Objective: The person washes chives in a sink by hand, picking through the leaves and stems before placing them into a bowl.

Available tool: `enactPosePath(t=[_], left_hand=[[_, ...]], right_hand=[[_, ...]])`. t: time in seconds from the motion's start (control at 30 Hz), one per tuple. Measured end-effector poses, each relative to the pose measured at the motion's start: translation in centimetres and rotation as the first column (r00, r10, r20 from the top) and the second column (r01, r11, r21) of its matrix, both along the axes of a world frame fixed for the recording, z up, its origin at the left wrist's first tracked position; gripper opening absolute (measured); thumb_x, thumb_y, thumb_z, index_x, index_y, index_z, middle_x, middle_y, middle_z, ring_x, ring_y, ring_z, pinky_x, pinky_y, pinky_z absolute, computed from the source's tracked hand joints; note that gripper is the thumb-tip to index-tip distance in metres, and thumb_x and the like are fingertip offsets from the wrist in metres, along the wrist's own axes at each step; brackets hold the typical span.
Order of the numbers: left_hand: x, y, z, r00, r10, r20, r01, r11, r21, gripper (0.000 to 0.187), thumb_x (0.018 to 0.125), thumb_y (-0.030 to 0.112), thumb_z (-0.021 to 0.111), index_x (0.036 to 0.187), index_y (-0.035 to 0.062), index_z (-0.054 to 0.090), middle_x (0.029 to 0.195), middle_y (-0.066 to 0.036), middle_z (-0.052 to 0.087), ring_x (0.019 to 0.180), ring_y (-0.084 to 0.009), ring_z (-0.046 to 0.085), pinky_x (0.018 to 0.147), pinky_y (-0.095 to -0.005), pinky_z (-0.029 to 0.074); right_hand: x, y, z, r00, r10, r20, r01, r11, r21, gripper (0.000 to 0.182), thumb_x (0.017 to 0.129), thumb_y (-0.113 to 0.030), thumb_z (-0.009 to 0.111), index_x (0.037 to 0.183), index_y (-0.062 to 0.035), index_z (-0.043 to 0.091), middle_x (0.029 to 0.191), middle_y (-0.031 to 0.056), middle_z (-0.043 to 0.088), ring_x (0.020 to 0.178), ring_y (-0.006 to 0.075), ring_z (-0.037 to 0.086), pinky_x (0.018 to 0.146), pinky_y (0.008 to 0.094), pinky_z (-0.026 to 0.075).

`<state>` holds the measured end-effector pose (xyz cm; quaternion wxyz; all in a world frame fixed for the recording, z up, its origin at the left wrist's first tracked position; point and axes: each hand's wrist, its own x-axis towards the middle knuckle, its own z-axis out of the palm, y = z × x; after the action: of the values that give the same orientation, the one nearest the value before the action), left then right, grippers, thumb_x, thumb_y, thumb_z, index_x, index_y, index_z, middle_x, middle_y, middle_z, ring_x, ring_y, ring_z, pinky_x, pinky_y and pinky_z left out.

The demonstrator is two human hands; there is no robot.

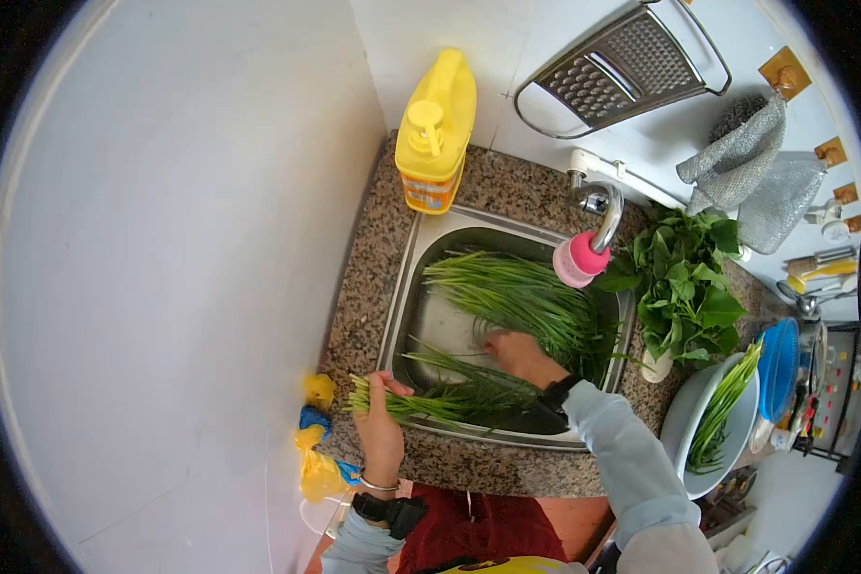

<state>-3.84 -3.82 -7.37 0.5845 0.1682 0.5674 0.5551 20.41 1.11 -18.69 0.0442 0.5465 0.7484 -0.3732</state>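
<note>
My left hand (381, 407) is closed round the pale stem ends of a bunch of long green stalks (426, 407), at the sink's near left corner. The leafy ends trail into the steel sink (399, 320). Down inside the basin, my right hand (512, 352) reaches over the drain area; its fingertips are blurred and point down, so what they hold, if anything, cannot be made out. A larger pile of green stalks (517, 292) lies in the back of the sink, just beyond my right hand.
A faucet with a pink nozzle (581, 260) hangs over the sink's right side. A yellow jug (437, 134) stands behind the left corner. Leafy greens (689, 287) and a grey basin (679, 421) with stalks are at the right. A grater (622, 77) hangs on the wall.
</note>
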Motion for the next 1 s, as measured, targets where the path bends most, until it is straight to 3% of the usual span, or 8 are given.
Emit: enactPosePath(t=[0.2,0.3,0.4,0.47,0.67,0.77,0.93,1.0], left_hand=[[1.5,-0.1,0.3,0.997,-0.023,-0.078,0.019,0.999,-0.042,0.029,0.097,0.026,0.044,0.099,-0.001,0.055,0.073,-0.003,0.055,0.071,-0.0137,0.055,0.071,-0.0276,0.045],[1.4,0.0,0.3,0.991,-0.046,-0.126,0.037,0.997,-0.073,0.031,0.096,0.027,0.046,0.102,-0.0018,0.056,0.075,-0.002,0.055,0.072,-0.0119,0.054,0.072,-0.0264,0.043],[1.3,0.2,0.2,0.994,-0.032,-0.103,0.026,0.998,-0.06,0.027,0.095,0.022,0.049,0.105,-0.0015,0.056,0.076,-0.001,0.055,0.072,-0.0106,0.054,0.07,-0.0254,0.043],[1.7,0.5,-0.1,0.994,-0.048,-0.095,0.043,0.997,-0.061,0.026,0.093,0.02,0.052,0.108,-0.0015,0.056,0.076,0.0,0.055,0.072,-0.0098,0.054,0.069,-0.0245,0.043],[4.4,1.5,-1.3,0.966,-0.221,-0.138,0.203,0.97,-0.135,0.033,0.088,0.012,0.06,0.118,-0.0005,0.054,0.082,0.0,0.055,0.072,-0.0084,0.053,0.066,-0.0239,0.043],[5.6,1.7,-2.6,0.952,-0.28,-0.122,0.26,0.952,-0.16,0.027,0.086,0.015,0.063,0.107,-0.0009,0.06,0.076,0.001,0.058,0.065,-0.0076,0.052,0.056,-0.0231,0.04],[5.9,2.0,-2.5,0.954,-0.251,-0.166,0.216,0.955,-0.202,0.02,0.086,0.018,0.064,0.094,-0.0003,0.065,0.07,0.001,0.056,0.061,-0.0078,0.05,0.054,-0.0231,0.038],[5.7,1.5,-3.4,0.973,-0.12,-0.197,0.099,0.989,-0.114,0.02,0.086,0.019,0.064,0.089,-0.0004,0.065,0.067,0.001,0.054,0.059,-0.0086,0.048,0.056,-0.0231,0.037]], right_hand=[[-7.8,1.0,-2.5,0.983,-0.021,-0.183,0.042,0.993,0.11,0.018,0.082,-0.013,0.054,0.098,-0.0069,0.06,0.092,0.0155,0.062,0.087,0.0347,0.06,0.071,0.0466,0.048],[-8.9,1.3,-3.9,0.999,0.053,-0.014,-0.052,0.995,0.087,0.014,0.086,-0.016,0.052,0.094,-0.0081,0.061,0.093,0.013,0.062,0.087,0.0331,0.059,0.068,0.0461,0.048],[-7.4,1.6,-1.5,0.991,0.019,-0.135,-0.011,0.998,0.056,0.018,0.089,-0.021,0.051,0.092,-0.0058,0.061,0.087,0.0144,0.062,0.081,0.032,0.06,0.064,0.0427,0.047],[-6.3,1.4,0.0,0.848,-0.204,-0.489,0.169,0.979,-0.116,0.019,0.089,-0.02,0.052,0.094,-0.0038,0.06,0.08,0.0171,0.061,0.074,0.0324,0.06,0.061,0.0403,0.046],[-4.6,0.5,6.4,0.85,-0.198,-0.488,0.167,0.98,-0.106,0.017,0.089,-0.014,0.053,0.1,-0.0029,0.059,0.081,0.0164,0.061,0.075,0.0317,0.06,0.065,0.0379,0.045],[-5.0,-0.2,6.3,0.774,-0.076,-0.628,0.218,0.964,0.152,0.014,0.088,-0.014,0.053,0.097,-0.0044,0.057,0.082,0.0181,0.061,0.075,0.0387,0.058,0.063,0.044,0.046],[-3.7,-1.2,6.5,0.847,-0.095,-0.522,0.167,0.982,0.092,0.014,0.088,-0.016,0.053,0.097,-0.0059,0.055,0.085,0.0172,0.061,0.078,0.0383,0.059,0.064,0.0458,0.046],[-3.1,-2.0,5.6,0.873,-0.084,-0.479,0.153,0.983,0.106,0.014,0.088,-0.017,0.053,0.096,-0.0057,0.055,0.085,0.0172,0.061,0.078,0.0382,0.059,0.064,0.0459,0.046]])
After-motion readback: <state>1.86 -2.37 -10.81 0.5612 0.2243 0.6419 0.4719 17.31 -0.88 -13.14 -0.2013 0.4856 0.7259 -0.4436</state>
